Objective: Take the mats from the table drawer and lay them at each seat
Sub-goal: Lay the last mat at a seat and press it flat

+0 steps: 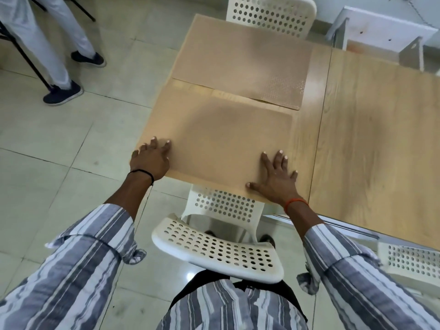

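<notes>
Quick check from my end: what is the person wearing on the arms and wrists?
Both arms wear grey-and-white striped sleeves rolled up to about the elbow. The left hand has a thin black thread band at the wrist, with a loose strand hanging down. The right hand has an orange thread band at the wrist. No rings or watch show.

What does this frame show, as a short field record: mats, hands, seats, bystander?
near mat: tan rectangular mat flat at the table's near edge
far mat: second tan mat laid before the far white perforated chair
left hand: fingers spread on near mat's left corner
right hand: flat on its right corner
near seat: white perforated chair
table: light wooden table
bystander: legs at upper left
</notes>
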